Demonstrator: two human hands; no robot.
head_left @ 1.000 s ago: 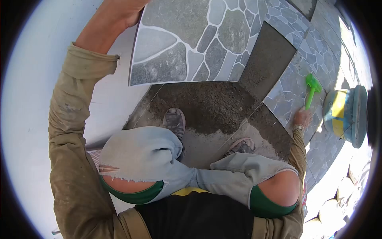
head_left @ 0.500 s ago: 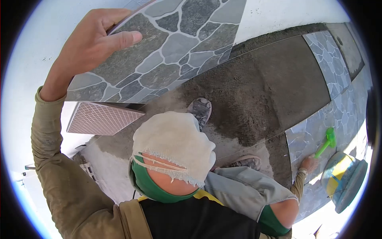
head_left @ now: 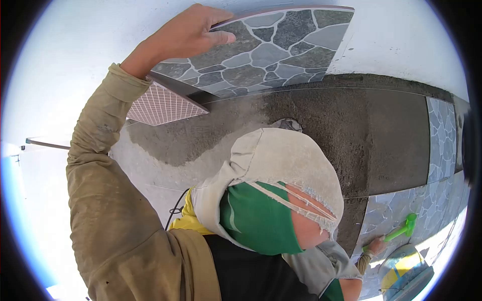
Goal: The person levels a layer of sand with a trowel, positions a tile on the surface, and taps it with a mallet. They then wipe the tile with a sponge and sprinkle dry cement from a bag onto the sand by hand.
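My left hand [head_left: 188,35] is closed on the top edge of a large tile [head_left: 266,54] with a grey stone-slab pattern, thumb on its patterned face and fingers behind. The tile stands tilted on edge close to the white wall. Over at the right, my right hand [head_left: 376,246] grips the handle of a green mallet [head_left: 410,226], low over laid tiles [head_left: 394,208] of a similar pattern. Another tile [head_left: 163,103], its pinkish gridded back showing, leans below my left forearm.
Rough dark mortar [head_left: 346,135] covers the floor ahead, beside a smoother grey patch [head_left: 399,143]. A thin string runs along the wall's foot. A blue and yellow bucket [head_left: 396,271] stands at the lower right. My bent knee [head_left: 291,155] fills the middle.
My view has shifted, and the tile in my left hand now appears further right and higher. My right hand still holds the mallet, slightly lower in view.
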